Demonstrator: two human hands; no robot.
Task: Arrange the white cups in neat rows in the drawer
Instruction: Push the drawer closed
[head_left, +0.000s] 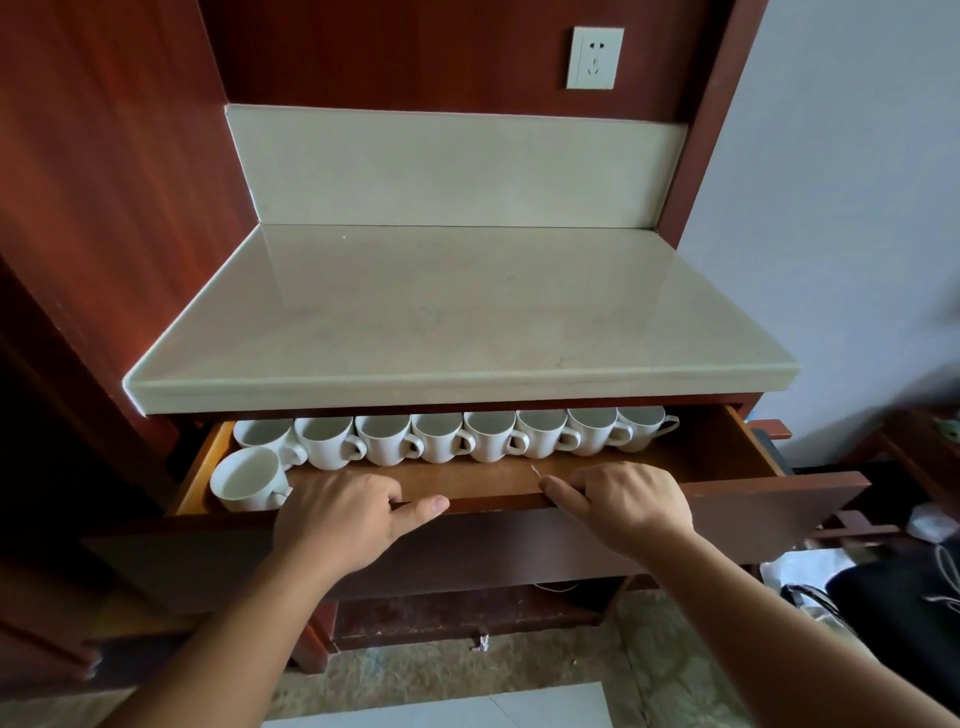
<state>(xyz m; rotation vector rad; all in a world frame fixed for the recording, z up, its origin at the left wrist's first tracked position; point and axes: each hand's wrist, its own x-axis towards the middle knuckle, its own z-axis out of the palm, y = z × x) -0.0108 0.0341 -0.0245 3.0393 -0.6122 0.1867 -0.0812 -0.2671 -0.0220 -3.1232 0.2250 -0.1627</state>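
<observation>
Cups (447, 436): eight stand upright in one row along the back of the drawer (717, 457), touching or nearly so, handles mostly turned right; the row's long axis runs left to right, partly tucked under the counter (457, 312). A ninth cup (252, 479) sits alone at the front-left corner, just in front of the row's left end, handle toward the right and front. It looks like the start of a second row, so I judge the task largely done for the cups in view; whether more cups wait elsewhere cannot be told. Drawer is only partly pulled out, its floor bare across the middle and right. Left hand (343, 519) is hooked over the drawer's front edge, fingers inside, thumb laid along the top, gripping the edge and no cup. Right hand (623, 506) grips the same edge further right, likewise empty. Key relation: the lone cup lies just left of the left hand, well apart from the right, so the left hand is the nearer one for any nudge; open floor lies to the cup's right.
</observation>
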